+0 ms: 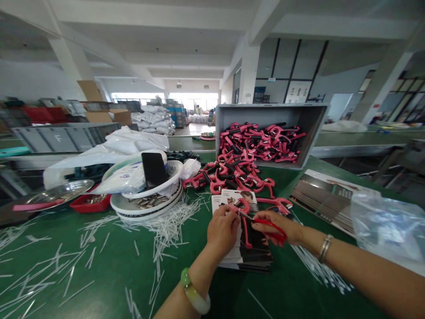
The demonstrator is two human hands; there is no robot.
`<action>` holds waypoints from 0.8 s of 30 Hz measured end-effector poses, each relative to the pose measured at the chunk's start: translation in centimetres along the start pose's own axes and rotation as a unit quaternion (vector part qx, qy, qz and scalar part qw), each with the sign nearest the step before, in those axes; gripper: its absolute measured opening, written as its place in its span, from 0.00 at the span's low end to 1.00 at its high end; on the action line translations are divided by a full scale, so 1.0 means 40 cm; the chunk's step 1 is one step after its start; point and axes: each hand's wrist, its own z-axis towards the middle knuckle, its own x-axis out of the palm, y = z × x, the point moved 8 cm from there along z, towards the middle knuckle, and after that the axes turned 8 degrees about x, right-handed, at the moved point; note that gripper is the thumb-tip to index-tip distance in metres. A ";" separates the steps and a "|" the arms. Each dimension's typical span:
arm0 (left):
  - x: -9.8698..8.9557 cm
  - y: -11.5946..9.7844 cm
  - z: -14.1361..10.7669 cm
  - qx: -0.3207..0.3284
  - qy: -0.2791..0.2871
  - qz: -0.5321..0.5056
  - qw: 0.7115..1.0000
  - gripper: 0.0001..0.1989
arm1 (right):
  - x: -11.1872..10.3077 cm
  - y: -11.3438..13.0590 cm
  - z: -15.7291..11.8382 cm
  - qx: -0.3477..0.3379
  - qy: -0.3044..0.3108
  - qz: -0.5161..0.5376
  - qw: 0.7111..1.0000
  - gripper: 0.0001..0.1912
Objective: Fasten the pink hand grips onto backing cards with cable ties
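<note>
Clutter crowds the two hands in the head view. A spilled heap of pink-and-black tools lies just beyond them, and loose white strips litter the green desk to the left. More strips lie bunched beneath the right forearm. Further right sit a second stack of printed cards and a crumpled clear bag.

Between the hands, a pink-and-black hand tool lies on a card stack. The left hand has its fingers drawn together at the tool's upper part; whether that grip is clamped on it, I cannot tell. The right hand has its grip closed around red-handled pliers, their tip pointing at the left fingers.

A grey crate, tipped on its side, opens towards the hands and holds many more such tools. Stacked white basins contain metal pieces, with a plastic packet and a dark phone-like slab on top; a red tray holds small metal bits.

The tools pair glossy pink, curved heads with matt black handles; the strips are thin and straight, the crate ribless inside, the bag wrinkled and see-through.
</note>
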 end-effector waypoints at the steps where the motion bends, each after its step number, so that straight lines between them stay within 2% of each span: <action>1: 0.001 -0.002 0.001 0.007 0.001 0.000 1.000 0.08 | -0.001 0.003 0.002 -0.006 -0.001 0.009 1.000 0.22; 5: -0.001 0.000 0.004 0.010 -0.005 -0.016 1.000 0.07 | 0.013 0.015 0.007 0.000 0.019 0.015 1.000 0.22; 8: -0.004 0.009 0.002 -0.011 -0.012 -0.024 1.000 0.07 | 0.017 0.020 0.007 0.019 0.004 -0.019 1.000 0.22; 13: -0.004 0.022 -0.010 -0.056 -0.035 -0.017 0.998 0.08 | 0.011 0.025 -0.015 -0.041 -0.007 -0.052 0.998 0.21; 15: -0.003 0.034 -0.010 -0.071 -0.052 -0.045 0.995 0.09 | -0.006 0.014 -0.035 -0.028 -0.011 -0.083 0.996 0.21; 17: -0.012 0.067 -0.009 -0.106 -0.099 -0.100 0.984 0.10 | -0.023 0.013 -0.056 -0.005 -0.008 -0.134 0.991 0.23; 19: -0.035 0.122 -0.017 -0.168 -0.167 -0.147 0.960 0.08 | -0.030 0.038 -0.075 -0.005 0.007 -0.196 0.981 0.25; 21: -0.068 0.175 -0.034 -0.230 -0.223 -0.146 0.936 0.16 | -0.024 0.086 -0.088 -0.034 0.021 -0.273 0.961 0.27; 23: -0.099 0.200 -0.046 -0.257 -0.218 -0.114 0.935 0.25 | -0.012 0.134 -0.091 -0.055 0.024 -0.351 0.935 0.27; 24: -0.105 0.198 -0.046 -0.254 -0.179 -0.103 0.945 0.23 | -0.004 0.153 -0.088 -0.057 0.025 -0.381 0.922 0.27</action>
